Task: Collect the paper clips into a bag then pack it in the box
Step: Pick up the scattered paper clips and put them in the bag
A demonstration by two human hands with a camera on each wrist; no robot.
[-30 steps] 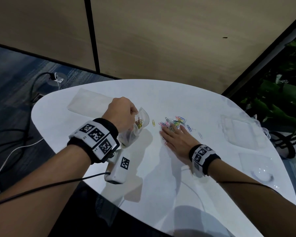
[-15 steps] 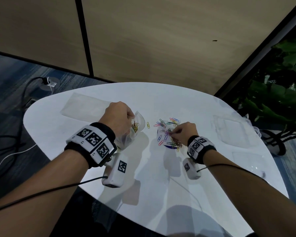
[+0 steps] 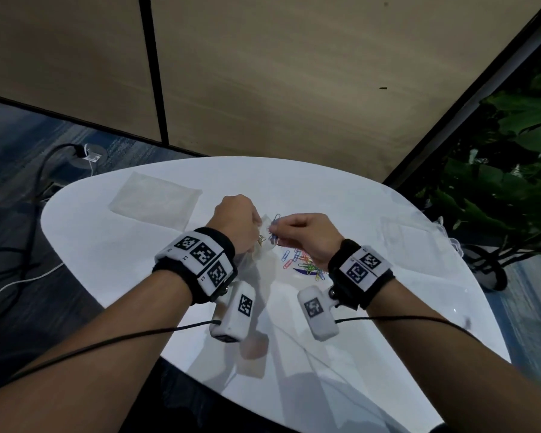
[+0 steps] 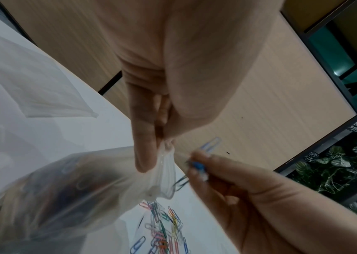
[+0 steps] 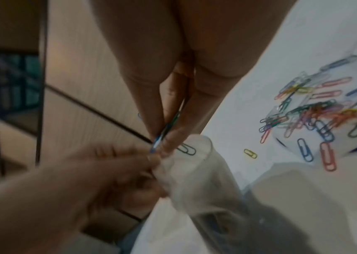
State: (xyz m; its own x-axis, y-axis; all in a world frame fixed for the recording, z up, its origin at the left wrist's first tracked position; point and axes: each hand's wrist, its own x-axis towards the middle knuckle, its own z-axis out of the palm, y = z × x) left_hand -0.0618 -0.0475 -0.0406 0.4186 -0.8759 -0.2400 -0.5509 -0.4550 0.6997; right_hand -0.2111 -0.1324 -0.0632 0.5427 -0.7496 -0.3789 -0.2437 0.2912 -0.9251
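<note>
The left hand (image 3: 235,220) is pinching the rim of the clear bag (image 4: 69,189) and holding its mouth toward the right, while the right hand (image 3: 306,235) is gripping a few paper clips (image 4: 197,165) between thumb and fingertips just beside that opening. The bag's mouth is lying directly left of the held clips, nearly touching them, with its body hanging down toward the table (image 3: 341,195). The loose pile of clips (image 5: 316,110) is resting on the table below the right hand, which is the nearer one.

Multicolour paper clips (image 3: 306,264) on white table (image 3: 356,307); clear bag (image 4: 69,189); blk/white checker-pattern wristbands (image 3: 200,260).
</note>
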